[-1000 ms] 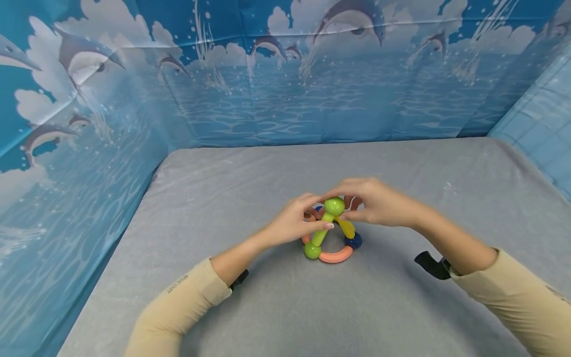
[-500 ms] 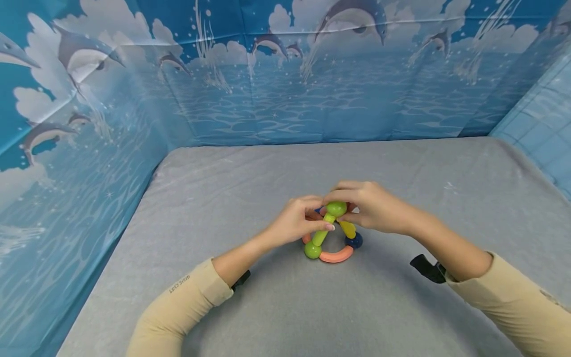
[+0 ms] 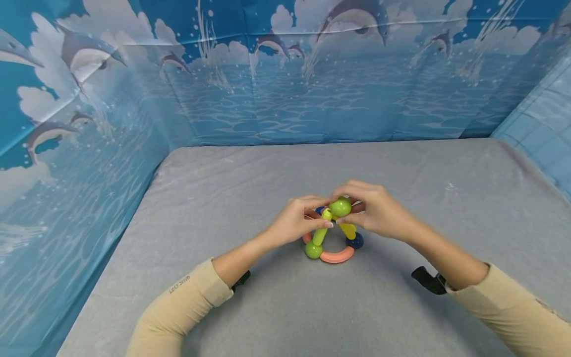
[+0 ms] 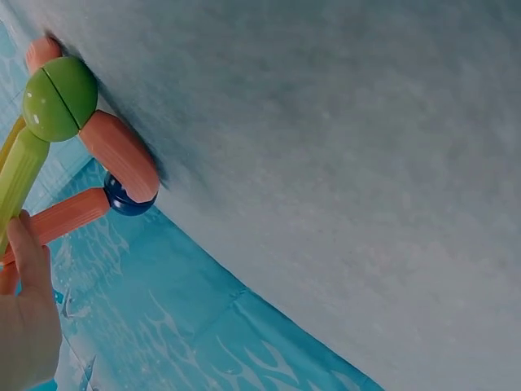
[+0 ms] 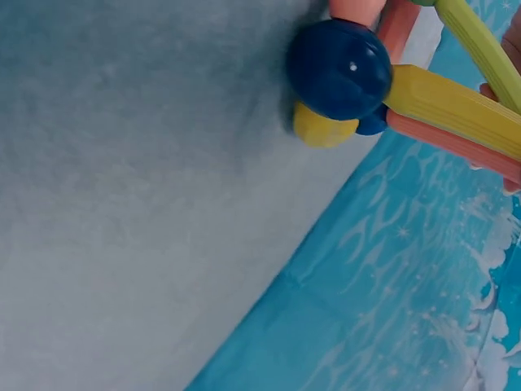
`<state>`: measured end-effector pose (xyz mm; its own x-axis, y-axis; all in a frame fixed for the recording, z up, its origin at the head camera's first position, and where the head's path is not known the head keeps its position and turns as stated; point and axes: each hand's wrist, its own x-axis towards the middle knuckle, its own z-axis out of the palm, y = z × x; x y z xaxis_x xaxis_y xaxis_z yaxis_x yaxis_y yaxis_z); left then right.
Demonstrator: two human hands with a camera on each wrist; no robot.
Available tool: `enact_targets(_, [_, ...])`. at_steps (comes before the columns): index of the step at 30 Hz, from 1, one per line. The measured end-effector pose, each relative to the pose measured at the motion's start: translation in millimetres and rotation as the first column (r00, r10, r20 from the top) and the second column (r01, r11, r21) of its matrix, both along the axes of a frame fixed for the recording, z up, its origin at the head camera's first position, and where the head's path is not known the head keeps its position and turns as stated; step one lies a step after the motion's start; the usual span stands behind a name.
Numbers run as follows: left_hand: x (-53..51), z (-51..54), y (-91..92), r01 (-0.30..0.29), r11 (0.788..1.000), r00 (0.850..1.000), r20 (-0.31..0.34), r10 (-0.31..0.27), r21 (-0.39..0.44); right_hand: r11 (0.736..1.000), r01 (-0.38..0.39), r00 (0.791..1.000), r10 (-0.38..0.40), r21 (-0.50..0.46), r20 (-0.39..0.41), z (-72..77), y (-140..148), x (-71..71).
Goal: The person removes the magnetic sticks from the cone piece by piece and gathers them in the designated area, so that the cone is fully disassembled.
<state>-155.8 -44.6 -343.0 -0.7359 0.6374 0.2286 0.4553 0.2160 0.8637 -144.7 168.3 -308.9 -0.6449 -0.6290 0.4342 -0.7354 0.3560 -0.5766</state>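
Note:
A toy frame of rods and balls stands on the grey cloth. My left hand [image 3: 292, 220] pinches its light green rod [image 3: 319, 236], which leans up from a lower green ball [image 4: 59, 98]. My right hand [image 3: 374, 210] holds the top green ball [image 3: 341, 207] between fingers and thumb. That ball sits right of the green rod's bare upper end. A yellow rod [image 5: 456, 106] rises from a dark blue ball [image 5: 338, 69]. A curved orange rod [image 3: 337, 256] joins the lower green and blue balls. An orange straight rod [image 4: 72, 213] slopes up behind. The ball's contact with the other rods is hidden.
Grey cloth [image 3: 250, 178] covers the tabletop around the frame. A blue dolphin-print curtain [image 3: 285, 109] hangs along the back and left edges. A black strap [image 3: 429, 280] sticks out from the right sleeve.
My right hand has shifted the top green ball slightly right, and the green rod's upper end now shows apart from it. The left hand has barely moved.

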Motion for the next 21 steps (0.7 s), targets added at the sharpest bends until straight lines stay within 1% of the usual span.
enact_targets(4, [-0.5, -2.0, 0.1, -0.017, 1.000, 1.000, -0.006, 0.017, -0.016, 0.997, 0.007, 0.993, 0.002, -0.078, 0.117, -5.2, 3.1, -0.9])
enact_targets(7, [1.0, -1.3, 0.6, -0.036, 0.999, 0.999, -0.011, 0.036, -0.040, 0.992, 0.017, 0.978, 0.008, -0.122, 0.207, -8.3, 5.7, -2.1])
enact_targets(9, [2.3, -0.3, 1.1, -0.053, 0.997, 0.999, -0.018, 0.052, -0.060, 0.990, 0.031, 0.967, 0.004, -0.134, 0.254, -9.9, 7.3, -2.9])
enact_targets(15, [4.8, 0.5, 4.1, -0.107, 0.988, 0.994, -0.045, 0.103, -0.112, 0.988, 0.054, 0.940, -0.002, -0.145, 0.340, -12.2, 11.2, -4.4])
enact_targets(18, [4.7, -0.5, 5.5, -0.119, 0.987, 0.992, -0.049, 0.114, -0.112, 0.985, 0.069, 0.927, -0.005, -0.158, 0.375, -11.9, 13.9, -5.5])
enact_targets(21, [4.7, -1.1, 5.7, -0.119, 0.988, 0.992, -0.041, 0.116, -0.097, 0.981, 0.097, 0.919, -0.024, -0.166, 0.394, -11.4, 17.6, -7.8])
